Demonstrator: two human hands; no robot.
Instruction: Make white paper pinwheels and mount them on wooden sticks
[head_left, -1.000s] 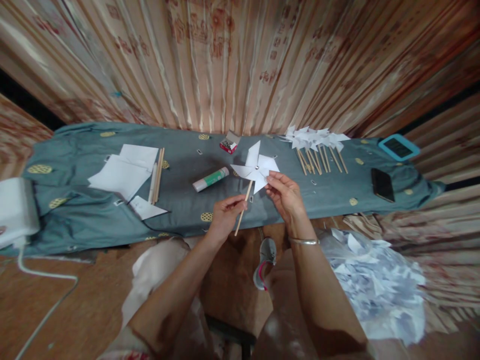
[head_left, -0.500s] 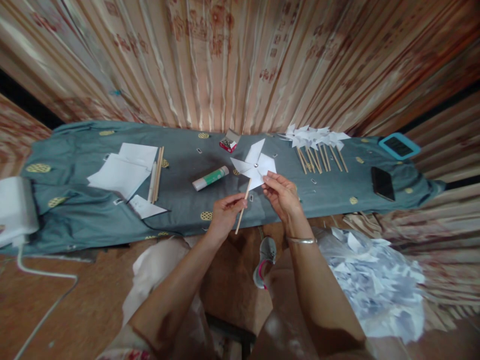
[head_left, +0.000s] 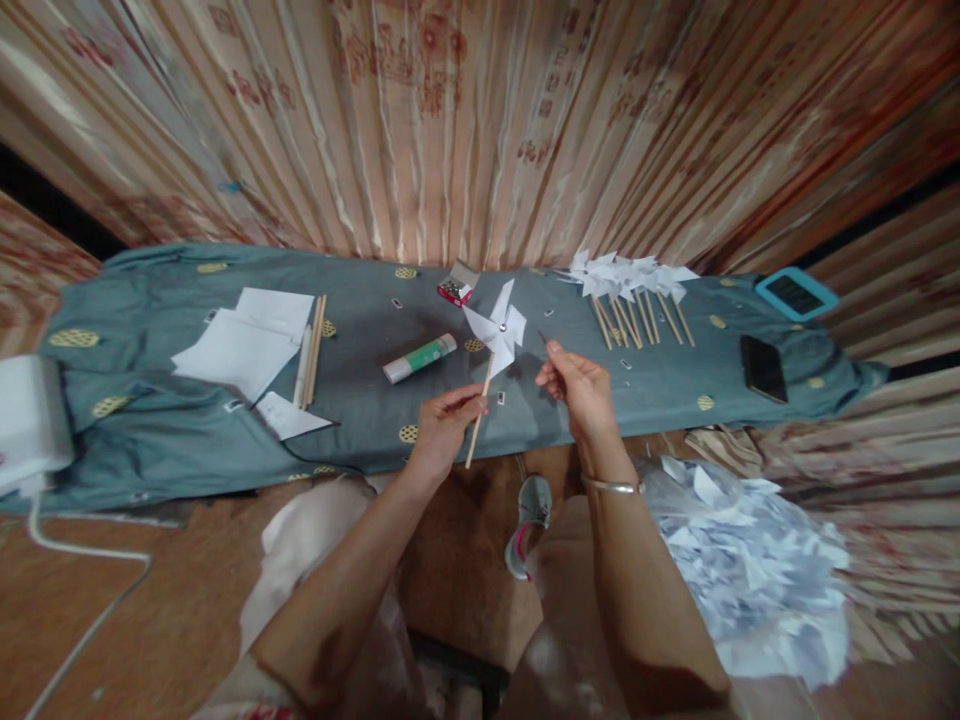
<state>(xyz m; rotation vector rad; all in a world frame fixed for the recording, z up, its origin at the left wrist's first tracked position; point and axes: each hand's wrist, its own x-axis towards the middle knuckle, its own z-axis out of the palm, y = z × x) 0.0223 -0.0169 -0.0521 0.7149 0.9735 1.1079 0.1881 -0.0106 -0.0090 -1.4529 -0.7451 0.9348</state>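
My left hand [head_left: 444, 422] pinches the wooden stick of a white paper pinwheel [head_left: 496, 328] and holds it up over the near edge of the grey-green cloth [head_left: 150, 420]. The pinwheel has a small metal pin at its centre. My right hand [head_left: 577, 385] is just right of the pinwheel, apart from it, fingers curled, thumb and forefinger pressed together. Whether they hold something small I cannot make out. A silver bangle sits on that wrist.
On the cloth lie a green-and-white glue stick [head_left: 420, 358], a small red box [head_left: 456, 286], white paper sheets with sticks [head_left: 247, 345], a row of finished pinwheels [head_left: 630, 285], a black phone [head_left: 761, 368] and a teal-cased device [head_left: 795, 294]. Paper scraps [head_left: 750, 570] fill a bag at my right.
My right hand has let go of the pinwheel's blade and drawn back to the right. The pinwheel has turned and now looks narrower. The left hand keeps the stick.
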